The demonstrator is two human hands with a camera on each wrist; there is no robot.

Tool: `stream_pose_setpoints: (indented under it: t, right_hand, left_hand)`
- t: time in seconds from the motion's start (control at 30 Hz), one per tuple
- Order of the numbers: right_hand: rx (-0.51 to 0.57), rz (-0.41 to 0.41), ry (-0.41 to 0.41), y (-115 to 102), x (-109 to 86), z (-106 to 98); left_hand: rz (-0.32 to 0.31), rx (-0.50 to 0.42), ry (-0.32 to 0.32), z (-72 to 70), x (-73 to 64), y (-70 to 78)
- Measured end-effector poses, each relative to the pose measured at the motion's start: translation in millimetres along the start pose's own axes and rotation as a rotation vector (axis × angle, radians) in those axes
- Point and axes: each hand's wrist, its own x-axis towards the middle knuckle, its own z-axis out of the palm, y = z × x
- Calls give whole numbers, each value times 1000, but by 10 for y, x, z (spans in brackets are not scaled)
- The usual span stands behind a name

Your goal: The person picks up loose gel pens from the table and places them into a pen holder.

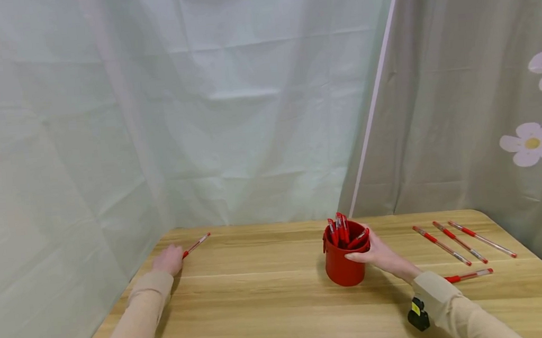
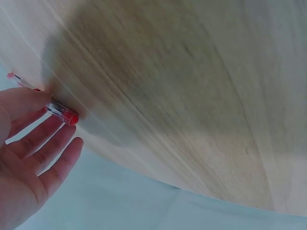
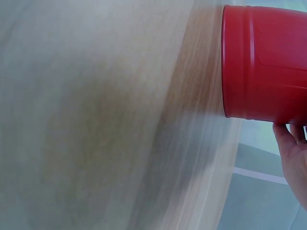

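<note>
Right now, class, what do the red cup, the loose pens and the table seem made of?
Red cup: perhaps coated metal or plastic; smooth, faint sheen, raised band. Loose pens: likely glossy plastic; barrels look see-through. Table: wood or wood-look laminate, satin; long grain streaks.

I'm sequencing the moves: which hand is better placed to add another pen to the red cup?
Probably the left hand: it pinches a pen, though well away from the red cup. The right hand is occupied holding that cup.
</note>
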Motion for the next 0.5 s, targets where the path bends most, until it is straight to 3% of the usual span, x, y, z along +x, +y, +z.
stream_pose_setpoints:
  t: [0.23,0.5]
  right_hand:
    - [22,-38,3,134,50,-18]
    - [34,-25,2,342,102,-41]
  left_hand:
    - [22,5,18,9,7,-26]
    - [40,22,27,5,-23,-44]
